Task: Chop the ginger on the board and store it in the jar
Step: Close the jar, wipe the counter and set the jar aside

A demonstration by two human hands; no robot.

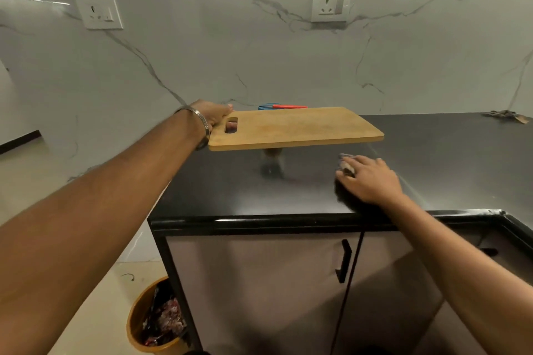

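Left hand [215, 117] has its grip on the handle end of the wooden board [294, 127], lifted off the black tabletop [432, 158]. Right hand [367, 179] lies flat, fingers straight, pressing a cloth [346, 166]. Jar [271, 163] under the board, blurred. Marble wall [202, 52] behind, bin [155, 317] on the floor.
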